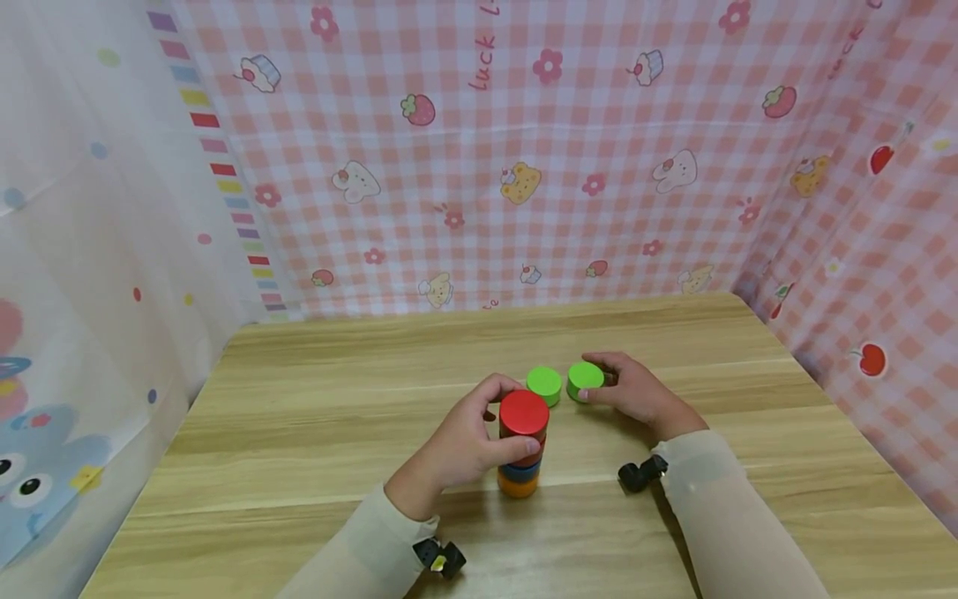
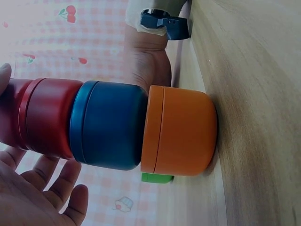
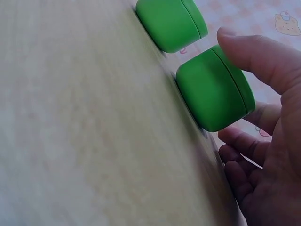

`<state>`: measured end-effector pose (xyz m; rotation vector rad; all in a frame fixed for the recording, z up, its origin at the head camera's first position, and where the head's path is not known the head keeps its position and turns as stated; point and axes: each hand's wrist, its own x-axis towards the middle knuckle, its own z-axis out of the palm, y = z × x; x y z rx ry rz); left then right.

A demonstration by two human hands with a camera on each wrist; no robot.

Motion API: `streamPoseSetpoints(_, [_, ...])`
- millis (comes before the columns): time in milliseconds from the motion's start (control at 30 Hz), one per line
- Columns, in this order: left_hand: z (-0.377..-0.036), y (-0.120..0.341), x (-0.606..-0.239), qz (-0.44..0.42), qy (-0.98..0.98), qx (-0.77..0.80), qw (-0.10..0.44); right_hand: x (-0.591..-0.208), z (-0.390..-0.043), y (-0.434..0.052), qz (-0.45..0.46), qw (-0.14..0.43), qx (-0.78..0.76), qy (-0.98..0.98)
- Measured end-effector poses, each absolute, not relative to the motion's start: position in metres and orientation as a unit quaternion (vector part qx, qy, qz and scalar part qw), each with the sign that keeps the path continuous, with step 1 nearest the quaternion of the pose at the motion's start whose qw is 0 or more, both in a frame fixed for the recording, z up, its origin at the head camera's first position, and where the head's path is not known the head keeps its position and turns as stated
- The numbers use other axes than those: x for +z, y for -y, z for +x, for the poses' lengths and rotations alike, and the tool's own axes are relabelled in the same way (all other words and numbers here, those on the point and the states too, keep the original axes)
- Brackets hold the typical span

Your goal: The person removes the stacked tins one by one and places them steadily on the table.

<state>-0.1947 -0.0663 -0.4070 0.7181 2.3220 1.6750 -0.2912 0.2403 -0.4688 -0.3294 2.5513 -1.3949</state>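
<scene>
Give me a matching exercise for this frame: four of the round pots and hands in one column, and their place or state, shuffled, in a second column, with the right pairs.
Column one:
1. orange pot
2. top red pot
3. right hand
4. free green pot

Column two:
A. stands alone on the table, untouched
B. bottom of the stack, on the wood
C. held by the left hand
D. fingers round the other green pot

Pairs: 1-B, 2-C, 3-D, 4-A

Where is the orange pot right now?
The orange pot sits on the wooden table at the bottom of the stack, under the blue pot, in the middle of the head view. The left hand holds the stack.
</scene>
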Motion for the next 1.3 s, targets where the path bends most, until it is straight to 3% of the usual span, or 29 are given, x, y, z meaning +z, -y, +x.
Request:
streamPoseSetpoints(767, [-0.195,0.068,-0.407,0.26,-0.783,0.557,0.098,-0.464,-0.29,-0.239,-0.1,0.093,-0.477,-0.868])
streamPoseSetpoints(1300, [-0.198,0.071,-0.409,0.255,-0.786,0.551,0.116,-0.441,-0.285,-0.232,-0.067,0.011,-0.506,-0.86])
